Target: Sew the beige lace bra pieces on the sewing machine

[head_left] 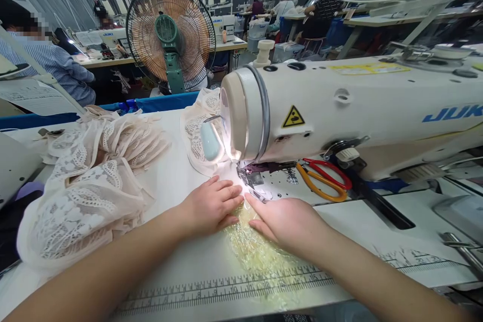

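My left hand (211,205) lies flat, fingers stretched toward the needle area of the sewing machine (309,110), on pale fabric that runs under the presser foot (247,176). My right hand (289,221) rests beside it, its index finger reaching to the same spot and its thumb apart. The fingertips of both hands almost meet. Behind the needle lies a pale pink lace bra piece (194,136), partly hidden by the machine head and a light blue guard (211,141). Crinkled yellowish clear film (256,246) lies below my hands.
A heap of pale lace bra pieces (94,186) is at left. Scissors with orange and red handles (324,181) lie right of the needle. A printed ruler (211,292) runs along the front edge. A large fan (171,35) and seated people (56,68) are beyond.
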